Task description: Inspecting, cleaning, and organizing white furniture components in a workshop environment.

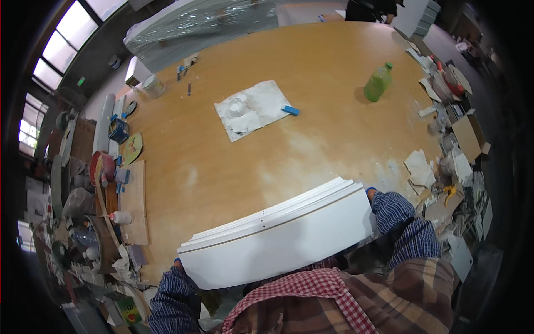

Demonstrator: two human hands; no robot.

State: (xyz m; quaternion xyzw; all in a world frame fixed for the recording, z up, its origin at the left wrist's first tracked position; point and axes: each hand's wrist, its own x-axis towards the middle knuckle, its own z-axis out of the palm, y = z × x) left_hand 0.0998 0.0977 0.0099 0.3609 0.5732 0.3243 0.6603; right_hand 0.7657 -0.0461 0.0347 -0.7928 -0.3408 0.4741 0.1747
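A long white panel (278,236) with a stepped, moulded long edge is held level across the near side of the table, in front of my body. Two small dark holes show midway along its moulded edge. At its left end my left hand (178,265) grips the panel, most of the fingers hidden by it. My right hand (371,193) is closed on the right end, with only a small part of it showing. Both forearms wear blue-and-white striped sleeves.
On the broad tan table (222,167) lie a dusty white sheet (261,114) with a small white container (237,107), and a blue block (290,111). A green bottle (378,83) stands at the far right. Cluttered tools and scraps line both sides. Another person (371,10) is beyond the table.
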